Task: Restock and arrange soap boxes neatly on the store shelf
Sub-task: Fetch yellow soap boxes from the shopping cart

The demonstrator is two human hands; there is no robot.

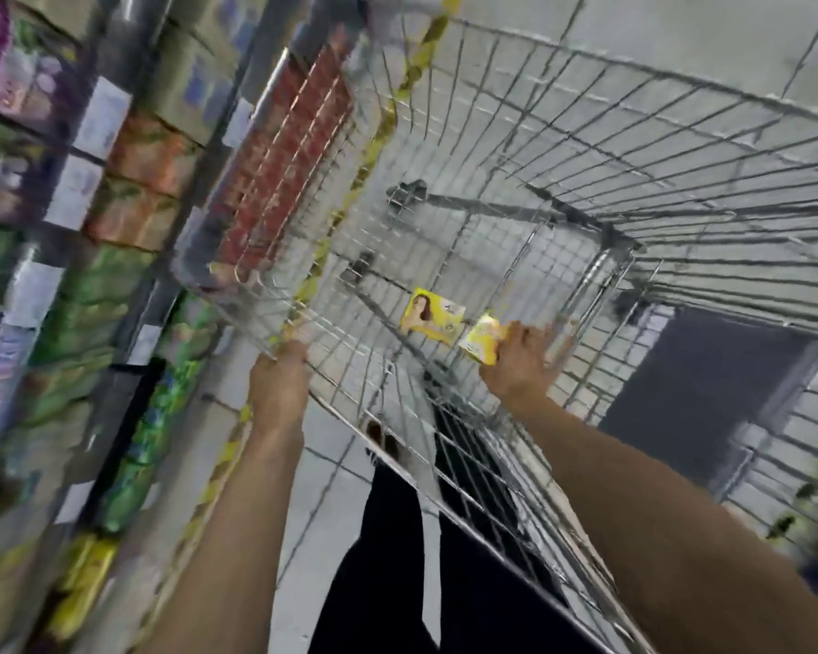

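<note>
Blur smears the shelves on the left, so print on the packages and price tags cannot be read. The right hand covers one end of a yellow soap box, hiding any grip. The fingertips of the left hand curl out of sight over the rim of the cart, whose right side is cut off.

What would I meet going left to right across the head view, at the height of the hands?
Store shelf → left hand gripping the cart rim → loose yellow soap box in the cart → second yellow soap box → right hand holding it.
</note>
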